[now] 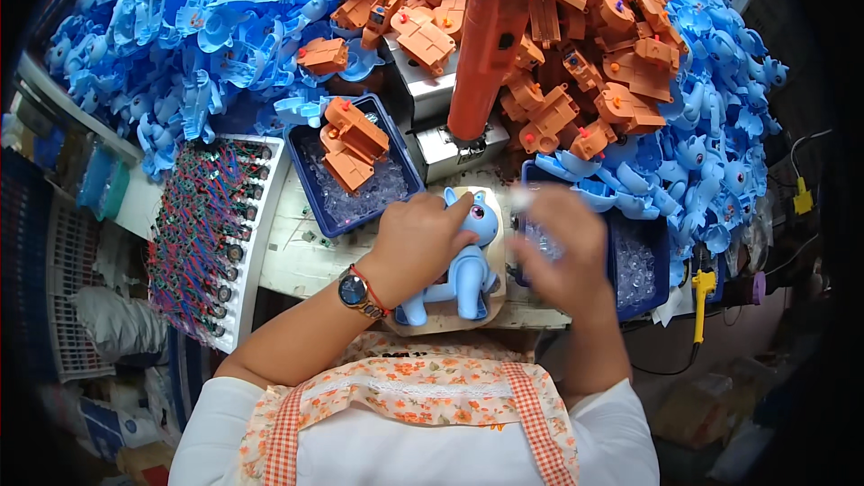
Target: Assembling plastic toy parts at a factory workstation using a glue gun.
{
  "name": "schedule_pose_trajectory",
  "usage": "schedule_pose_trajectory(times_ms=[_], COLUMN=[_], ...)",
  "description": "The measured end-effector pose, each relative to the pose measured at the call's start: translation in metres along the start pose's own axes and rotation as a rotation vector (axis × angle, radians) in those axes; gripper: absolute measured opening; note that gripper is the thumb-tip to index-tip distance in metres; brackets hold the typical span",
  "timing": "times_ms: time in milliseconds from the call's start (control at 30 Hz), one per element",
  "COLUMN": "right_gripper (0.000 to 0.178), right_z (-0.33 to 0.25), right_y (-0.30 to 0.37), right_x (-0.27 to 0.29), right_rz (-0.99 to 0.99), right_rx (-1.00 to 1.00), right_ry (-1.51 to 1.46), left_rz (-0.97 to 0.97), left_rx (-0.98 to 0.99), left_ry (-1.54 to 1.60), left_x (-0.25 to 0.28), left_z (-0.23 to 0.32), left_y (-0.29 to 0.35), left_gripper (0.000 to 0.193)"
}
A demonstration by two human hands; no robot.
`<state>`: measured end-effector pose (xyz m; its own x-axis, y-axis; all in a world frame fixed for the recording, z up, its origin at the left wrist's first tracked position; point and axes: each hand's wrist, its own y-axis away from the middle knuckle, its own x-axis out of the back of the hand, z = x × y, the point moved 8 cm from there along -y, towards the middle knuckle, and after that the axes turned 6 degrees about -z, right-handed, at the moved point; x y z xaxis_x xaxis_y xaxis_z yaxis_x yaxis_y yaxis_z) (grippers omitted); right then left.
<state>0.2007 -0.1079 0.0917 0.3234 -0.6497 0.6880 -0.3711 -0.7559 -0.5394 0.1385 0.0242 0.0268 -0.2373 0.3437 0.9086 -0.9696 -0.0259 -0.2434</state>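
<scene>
A light-blue toy pony (469, 279) lies on a tan pad (438, 318) in front of me, its head toward the far side. My left hand (418, 238) is closed on it around the neck and back, with thumb and fingers pressed on the body near the head. To the right of the toy, my right hand (567, 238) is smeared by motion, close to a blue bin (661, 261) of small clear parts. Whether its fingers hold anything does not show. An orange electric screwdriver (481, 63) hangs tip down just beyond the pony.
Orange plastic housings (621, 63) are heaped at the back, between piles of blue toy parts (216, 27). At left stand a white tray (256, 243) of wired components and a blue bin (337, 227) with housings on top. A yellow-handled tool (703, 292) hangs at right.
</scene>
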Motion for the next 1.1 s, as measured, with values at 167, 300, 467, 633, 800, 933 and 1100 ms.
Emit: schedule_pose_trajectory(times_ms=[167,300,467,633,800,933,1100], right_gripper=[0.081,0.063,0.049,0.049,0.055,0.055,0.028], right_z=[0.017,0.009,0.018,0.036,0.035,0.032,0.043], right_y=[-0.095,-0.14,-0.128,-0.111,-0.108,-0.098,-0.091], right_x=[0.008,-0.018,-0.016,-0.019,-0.023,-0.018,-0.027], right_rz=[0.241,0.153,0.411,0.588,0.434,0.401,0.414], right_rx=[-0.054,-0.036,-0.014,0.056,-0.006,-0.101,-0.248], right_ry=[-0.28,-0.552,-0.667,-0.662,-0.777,-0.776,-0.828], left_rz=[0.038,0.091,0.021,0.048,0.047,0.042,0.046], left_rx=[-0.004,-0.048,-0.009,-0.039,-0.036,-0.051,-0.058], left_ry=[-0.093,-0.079,-0.024,-0.019,-0.019,-0.046,-0.047], left_x=[0.002,0.008,0.005,0.006,0.006,0.009,0.01], left_z=[-0.002,0.007,0.0,0.002,0.002,0.004,0.004], left_y=[0.001,0.002,0.001,0.002,0.001,0.0,0.001], left_gripper=[0.041,0.038,0.039,0.039,0.039,0.038,0.039])
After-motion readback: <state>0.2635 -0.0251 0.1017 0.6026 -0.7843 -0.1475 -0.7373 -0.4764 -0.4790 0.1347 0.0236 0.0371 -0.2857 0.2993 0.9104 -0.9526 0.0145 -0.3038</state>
